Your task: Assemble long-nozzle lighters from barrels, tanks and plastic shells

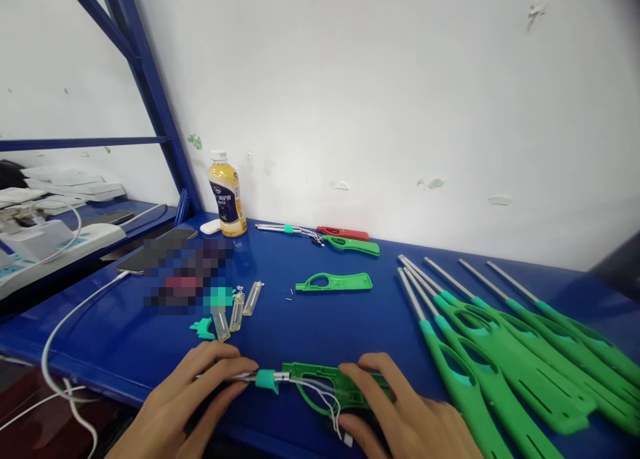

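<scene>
My left hand (195,396) is closed on a metal lighter tube with a teal collar (267,380), near the table's front edge. White wires (326,394) trail from the tube's end across a green lighter handle half (345,379), whose open inner side faces up. Thumb and fingers of my right hand (407,412) grip that handle half at its right end, covering part of it. A small white part (348,439) hangs on the wires by my right thumb. Beyond my left hand lie clear fuel tanks (237,311) and a teal trigger piece (203,328).
Several assembled green lighters (520,359) are fanned out on the right. Behind my hands lies another green handle half (345,282); farther back are a red handle piece (345,233), a green one (353,245) and wired tubes (285,229). A yellow bottle (226,196) and a phone (157,251) with white cable stand left.
</scene>
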`<state>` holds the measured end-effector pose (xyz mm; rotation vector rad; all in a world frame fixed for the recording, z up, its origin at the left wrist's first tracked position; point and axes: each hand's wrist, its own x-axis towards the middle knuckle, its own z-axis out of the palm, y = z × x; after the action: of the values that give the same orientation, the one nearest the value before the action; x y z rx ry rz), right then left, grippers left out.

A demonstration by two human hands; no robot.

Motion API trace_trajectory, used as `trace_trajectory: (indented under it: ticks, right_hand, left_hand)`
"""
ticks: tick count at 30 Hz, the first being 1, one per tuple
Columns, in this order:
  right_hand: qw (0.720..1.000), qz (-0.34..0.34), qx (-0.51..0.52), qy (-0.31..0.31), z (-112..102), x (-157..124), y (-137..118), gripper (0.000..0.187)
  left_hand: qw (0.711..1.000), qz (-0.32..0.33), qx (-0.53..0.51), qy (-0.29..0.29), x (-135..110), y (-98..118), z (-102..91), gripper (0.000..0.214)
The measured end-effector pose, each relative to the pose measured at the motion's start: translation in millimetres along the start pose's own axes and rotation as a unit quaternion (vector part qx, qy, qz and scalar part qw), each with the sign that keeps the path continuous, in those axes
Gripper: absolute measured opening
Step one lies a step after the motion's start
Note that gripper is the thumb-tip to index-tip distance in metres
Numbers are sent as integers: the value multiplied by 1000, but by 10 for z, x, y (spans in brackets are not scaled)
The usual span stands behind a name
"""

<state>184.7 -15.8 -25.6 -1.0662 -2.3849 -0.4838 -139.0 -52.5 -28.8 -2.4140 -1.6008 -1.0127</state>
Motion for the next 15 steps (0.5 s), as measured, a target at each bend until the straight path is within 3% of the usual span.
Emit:
trace_trajectory:
  ticks: [7,15]
  right_hand:
    - [1000,-4,-9,14,-3,-12,-17,47]
    - [1000,-9,-7,25,-8,-12,2,46]
  left_hand:
    - [999,-8,25,-43,67,138,2,39]
    - [995,1,-93,-38,238,241,64,21]
